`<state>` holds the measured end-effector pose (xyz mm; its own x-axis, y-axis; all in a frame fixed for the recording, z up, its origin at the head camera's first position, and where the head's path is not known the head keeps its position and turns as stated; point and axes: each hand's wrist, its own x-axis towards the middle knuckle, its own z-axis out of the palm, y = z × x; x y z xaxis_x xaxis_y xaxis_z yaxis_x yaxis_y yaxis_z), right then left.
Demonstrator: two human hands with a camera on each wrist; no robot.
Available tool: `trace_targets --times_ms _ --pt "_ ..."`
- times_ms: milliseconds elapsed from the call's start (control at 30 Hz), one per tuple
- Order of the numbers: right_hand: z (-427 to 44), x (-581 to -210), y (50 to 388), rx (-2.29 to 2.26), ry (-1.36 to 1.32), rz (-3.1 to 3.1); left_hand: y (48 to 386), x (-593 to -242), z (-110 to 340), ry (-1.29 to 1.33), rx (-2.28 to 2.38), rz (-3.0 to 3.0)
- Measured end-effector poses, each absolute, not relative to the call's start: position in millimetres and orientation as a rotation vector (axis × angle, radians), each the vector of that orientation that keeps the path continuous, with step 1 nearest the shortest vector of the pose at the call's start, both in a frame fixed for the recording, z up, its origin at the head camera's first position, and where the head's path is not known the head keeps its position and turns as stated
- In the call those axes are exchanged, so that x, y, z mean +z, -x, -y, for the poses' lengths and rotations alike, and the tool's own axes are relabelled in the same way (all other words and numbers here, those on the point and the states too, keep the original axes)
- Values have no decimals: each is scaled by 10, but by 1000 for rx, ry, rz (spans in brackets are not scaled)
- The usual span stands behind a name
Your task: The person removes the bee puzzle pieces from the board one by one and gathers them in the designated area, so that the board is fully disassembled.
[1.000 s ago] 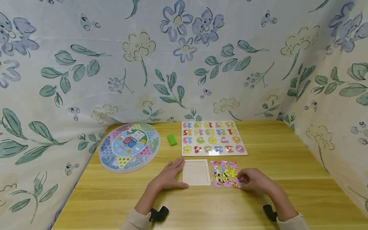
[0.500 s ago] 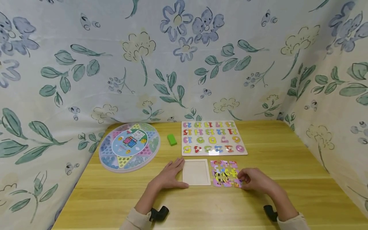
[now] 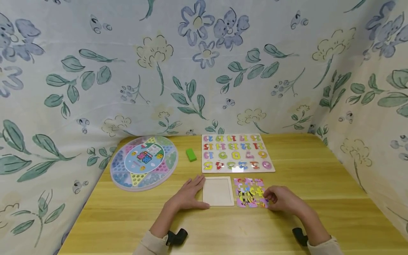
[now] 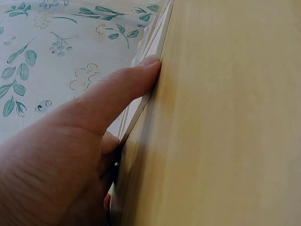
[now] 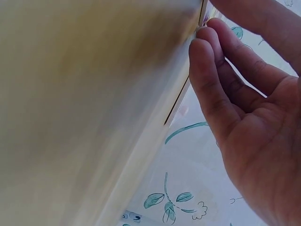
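A pale wooden puzzle tray (image 3: 218, 191), bare inside, lies on the table. My left hand (image 3: 188, 194) rests at its left side, thumb by the lower edge and fingers at the upper left corner; in the left wrist view the thumb (image 4: 141, 77) touches the edge. Right of the tray lies a jigsaw puzzle (image 3: 248, 193) in pink and yellow with a bee picture, its pieces laid close together. At its right edge is my right hand (image 3: 282, 200), fingertips touching the pieces. In the right wrist view the fingers (image 5: 204, 70) are loosely bent, with the thumb apart.
Behind the tray lies a number puzzle board (image 3: 237, 169). A green block (image 3: 191, 154) sits left of that board. The round Chinese checkers board (image 3: 144, 163) lies at the left. A floral cloth (image 3: 191, 71) hangs behind the wooden table (image 3: 229, 230).
The jigsaw pieces at the lower right appear slightly closer together. Both hands keep nearly the same place.
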<state>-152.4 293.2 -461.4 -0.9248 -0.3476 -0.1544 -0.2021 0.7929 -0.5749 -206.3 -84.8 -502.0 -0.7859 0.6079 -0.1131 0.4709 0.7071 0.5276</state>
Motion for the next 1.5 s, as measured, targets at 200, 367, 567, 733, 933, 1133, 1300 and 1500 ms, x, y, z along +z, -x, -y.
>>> trace_targets --times_ms 200,367,567,733,933,1133,1300,1500 --pt "-2893 -4579 1549 -836 346 -2721 2067 -5013 851 -849 704 -2644" --pt "-2811 -4514 1591 -822 252 -2768 2067 -5022 849 -853 719 -2641" --pt "-2604 -4440 1658 -708 340 -2975 2090 -5011 866 -853 791 -2623" --pt "-2455 -4409 1725 -475 480 -3248 2125 -4963 881 -760 988 -2670" --pt "-2372 -4407 1825 -170 616 -3595 2077 -4752 813 -989 627 -3265" --pt "-2354 -4462 1872 -60 635 -3788 2001 -4651 731 -857 65 -3644" --pt "-2348 -4492 1914 12 589 -3865 2003 -4640 740 -722 -116 -3661" --pt "-2325 -4504 1892 26 454 -3798 2015 -4641 742 -725 -98 -3674"
